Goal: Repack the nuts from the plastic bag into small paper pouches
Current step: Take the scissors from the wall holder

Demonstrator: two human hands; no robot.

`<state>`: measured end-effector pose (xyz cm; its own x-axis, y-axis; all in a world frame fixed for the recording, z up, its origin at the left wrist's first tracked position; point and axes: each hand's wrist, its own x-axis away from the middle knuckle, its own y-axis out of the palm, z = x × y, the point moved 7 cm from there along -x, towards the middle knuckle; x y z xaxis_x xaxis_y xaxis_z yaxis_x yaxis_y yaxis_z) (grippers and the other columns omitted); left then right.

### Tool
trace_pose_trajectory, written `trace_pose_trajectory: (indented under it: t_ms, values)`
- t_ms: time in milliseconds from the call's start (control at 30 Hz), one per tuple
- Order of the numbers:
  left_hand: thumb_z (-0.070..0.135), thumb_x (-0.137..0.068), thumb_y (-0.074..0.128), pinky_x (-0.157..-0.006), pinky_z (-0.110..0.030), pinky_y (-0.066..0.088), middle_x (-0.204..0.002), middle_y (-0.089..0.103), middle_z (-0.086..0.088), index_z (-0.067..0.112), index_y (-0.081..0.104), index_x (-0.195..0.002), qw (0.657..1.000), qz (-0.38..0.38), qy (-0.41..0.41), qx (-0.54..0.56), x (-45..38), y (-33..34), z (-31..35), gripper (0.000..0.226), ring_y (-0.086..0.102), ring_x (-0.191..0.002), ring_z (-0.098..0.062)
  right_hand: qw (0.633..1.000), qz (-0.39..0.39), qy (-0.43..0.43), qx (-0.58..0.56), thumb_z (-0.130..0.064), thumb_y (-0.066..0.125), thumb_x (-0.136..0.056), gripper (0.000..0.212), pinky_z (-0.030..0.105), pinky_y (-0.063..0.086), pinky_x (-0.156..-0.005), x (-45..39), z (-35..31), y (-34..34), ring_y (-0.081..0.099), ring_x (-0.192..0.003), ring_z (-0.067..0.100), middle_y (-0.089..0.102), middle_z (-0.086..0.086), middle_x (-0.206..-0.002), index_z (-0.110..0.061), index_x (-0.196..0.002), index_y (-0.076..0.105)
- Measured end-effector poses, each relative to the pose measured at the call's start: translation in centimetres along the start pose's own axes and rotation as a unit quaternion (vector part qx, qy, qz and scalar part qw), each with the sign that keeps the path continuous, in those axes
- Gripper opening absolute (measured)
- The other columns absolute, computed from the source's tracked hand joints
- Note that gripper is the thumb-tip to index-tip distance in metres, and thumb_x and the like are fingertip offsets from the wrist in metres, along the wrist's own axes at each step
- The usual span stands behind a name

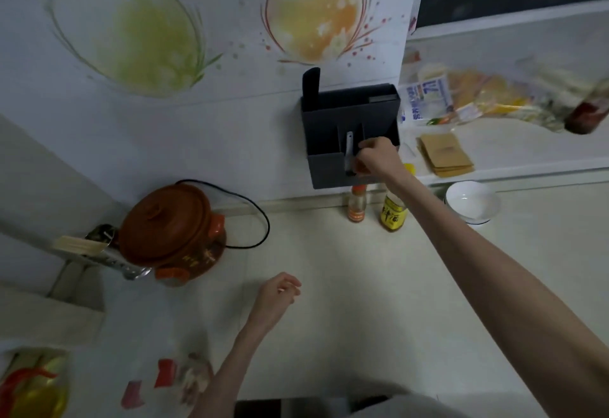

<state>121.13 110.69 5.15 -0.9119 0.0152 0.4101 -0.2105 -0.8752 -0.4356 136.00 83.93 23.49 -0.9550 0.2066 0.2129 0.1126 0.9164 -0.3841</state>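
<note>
Pale countertop runs under a fruit-printed wall where a dark wall-mounted holder hangs, and the right hand reaches into it, fingers pinched on a slim grey tool whose long axis stands near upright, handle end down. Small paper pouches lie stacked flat on the ledge just right, long edges running away from the viewer, with the plastic bag beyond. Left hand hovers loosely curled, empty; I judge a hasty pull could snag the tool or knock the bottles below.

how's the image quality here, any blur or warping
Head view: dim, flat light; motion blur smears the plastic bag and dark bottle at right; wide-angle bending curves the counter and shelf edges; right hand at the dark wall holder stays fairly sharp.
</note>
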Motion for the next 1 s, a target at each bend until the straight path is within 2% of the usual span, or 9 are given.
trace_pose_trajectory:
  t_ms: [167, 267, 333, 400, 467, 533, 733, 867, 1000]
  values:
    - [-0.007, -0.087, 0.05, -0.06, -0.016, 0.046, -0.069, 0.067, 0.002, 0.018, 0.065, -0.077, 0.999, 0.022, -0.025, 0.011, 0.9, 1.2, 0.0, 0.031, 0.059, -0.063, -0.013, 0.999, -0.047, 0.001, 0.02, -0.006, 0.048, -0.084, 0.007, 0.041, 0.058, -0.071, -1.8, -1.7, 1.6, 0.067, -0.074, 0.028, 0.063, 0.017, -0.086, -0.002, -0.081, 0.052]
    - [-0.002, -0.089, 0.05, -0.058, -0.008, 0.043, -0.072, 0.068, 0.005, 0.018, 0.066, -0.083, 0.998, 0.023, -0.054, 0.008, 1.9, 1.7, -0.7, 0.026, 0.06, -0.062, -0.004, 0.998, -0.055, -0.007, 0.023, -0.004, 0.047, -0.086, 0.019, 0.031, 0.051, -0.051, -2.2, -2.2, 2.5, 0.059, -0.062, 0.02, 0.055, 0.009, -0.071, -0.009, -0.068, 0.045]
    - [-0.003, -0.089, 0.05, -0.062, -0.012, 0.044, -0.075, 0.068, 0.004, 0.018, 0.065, -0.084, 0.998, 0.019, -0.067, 0.008, 2.5, 2.0, -1.1, 0.026, 0.059, -0.068, -0.008, 0.998, -0.044, -0.02, 0.051, -0.004, 0.048, -0.085, 0.019, 0.026, 0.043, -0.049, -2.5, -2.1, 2.9, 0.055, -0.064, 0.021, 0.052, 0.006, -0.068, -0.009, -0.067, 0.045]
    - [-0.004, -0.088, 0.05, -0.066, -0.019, 0.044, -0.077, 0.067, 0.001, 0.019, 0.064, -0.083, 0.997, 0.015, -0.073, 0.005, 2.9, 2.3, -1.4, 0.028, 0.058, -0.071, -0.013, 0.993, -0.053, -0.032, 0.098, -0.006, 0.051, -0.086, 0.008, 0.031, 0.049, -0.067, -2.6, -2.0, 3.4, 0.059, -0.086, 0.028, 0.058, 0.012, -0.088, 0.0, -0.087, 0.056]
    - [-0.005, -0.087, 0.05, -0.062, -0.016, 0.042, -0.079, 0.068, 0.0, 0.019, 0.065, -0.084, 0.997, 0.011, -0.074, 0.0, 2.8, 2.4, -1.3, 0.028, 0.057, -0.071, -0.013, 0.987, -0.07, -0.027, 0.146, -0.008, 0.051, -0.089, 0.047, 0.037, 0.046, -0.094, -2.7, -1.6, 4.0, 0.05, -0.115, 0.035, 0.049, 0.022, -0.126, 0.008, -0.132, 0.04]
    - [-0.003, -0.087, 0.049, -0.056, -0.009, 0.039, -0.081, 0.069, 0.0, 0.019, 0.065, -0.085, 0.998, 0.008, -0.068, -0.007, 2.5, 2.3, -0.9, 0.028, 0.057, -0.07, -0.01, 0.98, -0.078, -0.029, 0.183, -0.009, 0.05, -0.091, 0.062, 0.038, 0.039, -0.102, -2.5, -1.7, 4.4, 0.042, -0.124, 0.038, 0.033, 0.027, -0.141, 0.003, -0.145, 0.022]
    - [-0.005, -0.086, 0.047, -0.051, -0.008, 0.037, -0.081, 0.068, 0.0, 0.017, 0.064, -0.085, 1.0, 0.004, -0.027, -0.008, 0.9, 0.8, 1.4, 0.028, 0.056, -0.07, -0.011, 0.981, -0.052, -0.03, 0.184, -0.009, 0.051, -0.09, 0.055, 0.039, 0.038, -0.102, -2.3, -2.5, 4.9, 0.036, -0.127, 0.037, 0.032, 0.026, -0.141, 0.008, -0.137, 0.029]
    - [-0.006, -0.086, 0.047, -0.051, -0.008, 0.037, -0.079, 0.068, 0.001, 0.019, 0.064, -0.084, 1.0, -0.001, -0.004, -0.005, 0.6, -0.2, 1.1, 0.03, 0.056, -0.069, -0.011, 0.99, -0.035, -0.008, 0.133, -0.011, 0.05, -0.09, 0.059, 0.041, 0.044, -0.1, -2.5, -1.8, 5.1, 0.046, -0.121, 0.038, 0.04, 0.025, -0.138, 0.005, -0.141, 0.025]
    - [-0.006, -0.085, 0.046, -0.05, -0.008, 0.037, -0.078, 0.068, 0.002, 0.021, 0.064, -0.083, 1.0, -0.013, -0.005, 0.004, 0.5, -1.2, -0.5, 0.032, 0.055, -0.068, -0.01, 0.992, 0.013, -0.018, 0.12, -0.006, 0.046, -0.086, 0.039, 0.034, 0.046, -0.079, -2.4, -1.7, 4.6, 0.055, -0.099, 0.032, 0.054, 0.023, -0.12, 0.007, -0.123, 0.046]
